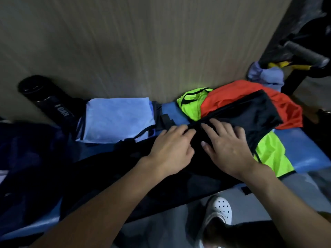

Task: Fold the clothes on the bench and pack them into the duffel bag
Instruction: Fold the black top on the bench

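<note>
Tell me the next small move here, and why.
Likely fold the black garment in half across its middle: the left hand and right hand both press there, and it lies spread over the green garment and orange garment, unfolded.

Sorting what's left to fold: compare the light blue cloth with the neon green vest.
The light blue cloth is folded into a neat rectangle; the neon green vest lies rumpled and unfolded. The cloth lies nearly uncovered at the left; the vest is partly buried under the orange shirt and black garment at the right. The vest has black trim; the cloth looks plain. Both lie on the blue bench.
</note>
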{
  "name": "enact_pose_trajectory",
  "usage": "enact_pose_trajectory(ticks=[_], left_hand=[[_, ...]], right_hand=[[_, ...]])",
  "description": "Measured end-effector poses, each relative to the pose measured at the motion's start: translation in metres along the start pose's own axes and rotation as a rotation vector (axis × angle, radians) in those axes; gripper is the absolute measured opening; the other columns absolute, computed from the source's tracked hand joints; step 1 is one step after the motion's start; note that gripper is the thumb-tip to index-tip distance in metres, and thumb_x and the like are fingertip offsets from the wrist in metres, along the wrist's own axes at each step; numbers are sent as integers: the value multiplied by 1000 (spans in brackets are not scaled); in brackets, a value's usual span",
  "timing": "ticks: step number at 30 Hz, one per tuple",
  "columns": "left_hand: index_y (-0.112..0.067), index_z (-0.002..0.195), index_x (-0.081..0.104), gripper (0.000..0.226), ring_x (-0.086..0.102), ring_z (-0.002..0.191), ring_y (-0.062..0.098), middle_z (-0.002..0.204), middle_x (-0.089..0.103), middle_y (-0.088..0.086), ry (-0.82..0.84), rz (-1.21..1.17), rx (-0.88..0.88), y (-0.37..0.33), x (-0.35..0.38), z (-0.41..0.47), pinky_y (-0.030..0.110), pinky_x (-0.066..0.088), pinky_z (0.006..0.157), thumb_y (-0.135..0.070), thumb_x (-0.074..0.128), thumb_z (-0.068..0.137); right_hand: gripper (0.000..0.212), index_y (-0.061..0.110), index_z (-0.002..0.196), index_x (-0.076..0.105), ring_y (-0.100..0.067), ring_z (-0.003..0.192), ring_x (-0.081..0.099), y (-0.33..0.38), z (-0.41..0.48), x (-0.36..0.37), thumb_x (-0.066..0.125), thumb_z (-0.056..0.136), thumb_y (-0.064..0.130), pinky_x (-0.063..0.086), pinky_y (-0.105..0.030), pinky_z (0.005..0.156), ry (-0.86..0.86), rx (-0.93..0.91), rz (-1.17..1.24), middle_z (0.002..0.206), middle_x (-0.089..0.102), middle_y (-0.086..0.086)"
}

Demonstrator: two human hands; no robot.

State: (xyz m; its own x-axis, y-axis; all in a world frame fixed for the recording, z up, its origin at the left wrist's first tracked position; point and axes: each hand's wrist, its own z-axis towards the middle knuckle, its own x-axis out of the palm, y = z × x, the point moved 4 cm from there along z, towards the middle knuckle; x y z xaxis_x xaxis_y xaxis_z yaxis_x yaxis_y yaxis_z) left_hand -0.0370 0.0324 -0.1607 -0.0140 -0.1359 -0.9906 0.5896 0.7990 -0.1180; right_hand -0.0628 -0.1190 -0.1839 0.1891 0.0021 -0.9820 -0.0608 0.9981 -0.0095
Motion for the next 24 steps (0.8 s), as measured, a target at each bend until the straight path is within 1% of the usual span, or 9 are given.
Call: enact_pose_trajectory(ticks=[2, 4, 7, 10, 14, 19, 21, 23, 24], left_hand=[[-21, 141, 48, 50, 47, 123, 28, 138, 51, 3, 35, 109, -5, -11, 10, 16, 44, 40, 98, -30, 47, 92], [-21, 137, 52, 49, 50, 115, 30, 129, 55, 4, -56, 135, 15, -22, 5, 35, 45, 42, 93, -31, 48, 90], [-20, 131, 56, 42, 51, 113, 30, 123, 57, 3, -159, 19, 152, -47, -12, 78, 48, 44, 93, -32, 52, 90], [-19, 134, 55, 42, 49, 120, 29, 129, 56, 3, -128, -71, 233, -74, -24, 130, 48, 41, 100, -33, 58, 94], [-17, 141, 51, 52, 46, 129, 30, 140, 52, 5, -48, -165, 238, -99, -22, 185, 46, 38, 107, -37, 61, 95], [-26, 149, 40, 63, 40, 136, 25, 144, 53, -3, 45, -153, 221, -110, -13, 217, 44, 28, 111, -37, 65, 93], [-32, 143, 46, 56, 41, 133, 22, 136, 58, -6, 69, -150, 213, -114, -12, 223, 44, 24, 108, -37, 66, 92], [-33, 128, 60, 37, 47, 126, 18, 122, 64, -7, 43, -152, 216, -118, -13, 227, 40, 23, 100, -34, 67, 91], [-32, 118, 65, 27, 51, 121, 16, 114, 66, -8, 14, -171, 220, -120, -15, 229, 38, 23, 96, -33, 67, 91]], right_hand=[[54, 21, 133, 55, -24, 127, 49, -11, -1, -2, 36, 90, 46, 31, -50, 100, -47, -32, 52, 143, 51, -3], [47, 21, 130, 57, -23, 128, 48, -26, 1, -13, 41, 90, 41, 32, -48, 100, -171, 10, 123, 139, 53, 0], [41, 20, 125, 58, -29, 116, 48, -62, 2, -32, 51, 88, 34, 34, -46, 92, -375, 229, 199, 127, 56, -3], [38, 16, 121, 55, -37, 111, 45, -105, -3, -36, 61, 86, 28, 34, -48, 89, -490, 528, 292, 120, 54, -13], [47, 14, 128, 49, -38, 121, 43, -149, -10, -24, 63, 87, 33, 32, -53, 97, -325, 825, 454, 126, 52, -16], [41, 21, 126, 51, -27, 121, 52, -166, -10, -11, 63, 90, 35, 30, -47, 100, -221, 849, 670, 122, 63, -3], [26, 22, 114, 59, -27, 114, 56, -169, -8, -10, 62, 89, 29, 33, -43, 91, -220, 806, 637, 112, 66, -2], [6, 18, 93, 62, -31, 102, 59, -173, -7, -9, 59, 89, 22, 34, -40, 80, -261, 770, 590, 96, 68, -5], [6, 17, 87, 62, -33, 97, 60, -175, -7, -8, 58, 90, 19, 37, -39, 77, -308, 758, 604, 92, 68, -7]])
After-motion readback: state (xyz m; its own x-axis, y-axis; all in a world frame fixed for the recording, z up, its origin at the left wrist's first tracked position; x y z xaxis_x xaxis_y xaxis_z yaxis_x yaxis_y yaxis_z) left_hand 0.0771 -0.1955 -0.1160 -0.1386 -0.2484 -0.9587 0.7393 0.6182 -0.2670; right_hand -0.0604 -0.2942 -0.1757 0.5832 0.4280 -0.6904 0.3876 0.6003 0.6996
